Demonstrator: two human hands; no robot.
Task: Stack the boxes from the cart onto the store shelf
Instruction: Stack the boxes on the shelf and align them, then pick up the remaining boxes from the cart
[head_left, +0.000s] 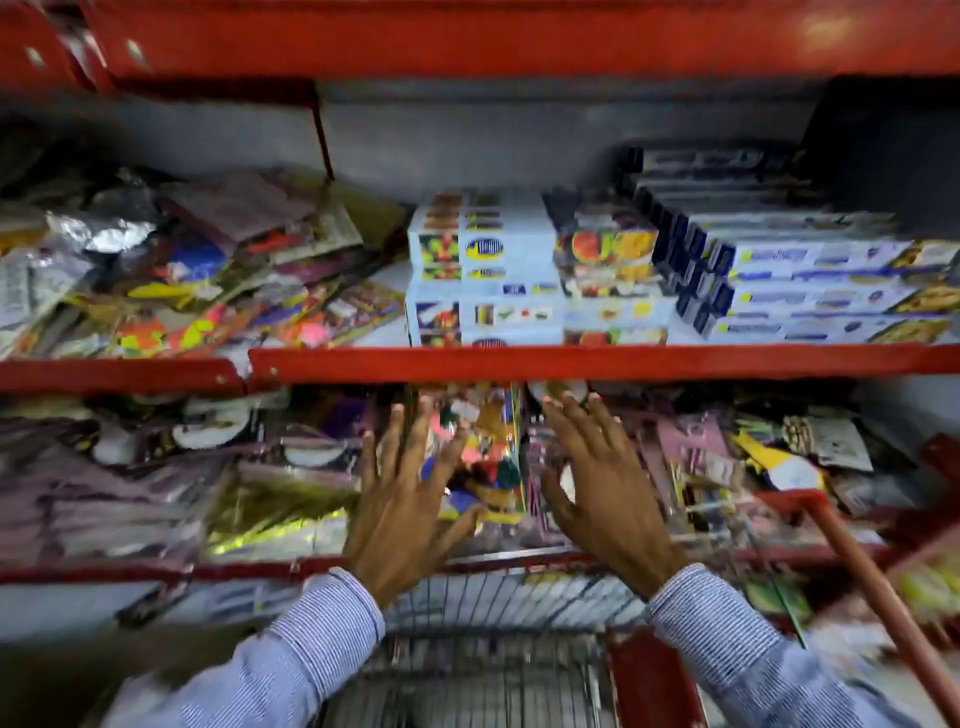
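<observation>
Pale blue boxes (485, 270) stand stacked on the red store shelf (571, 361), with a second stack (613, 270) beside them and long flat boxes (810, 280) piled to the right. My left hand (410, 493) and my right hand (602, 483) are raised side by side in front of the lower shelf, fingers spread, holding nothing. Both hang below the box shelf's front edge. The wire cart (493, 623) sits under my forearms; I see no box in the visible part of it. The frame is blurred by motion.
Colourful plastic packets (197, 270) fill the left of the box shelf and the whole lower shelf (156, 488). A red cart handle (862, 566) slants at the lower right. Another red shelf (467, 41) runs overhead.
</observation>
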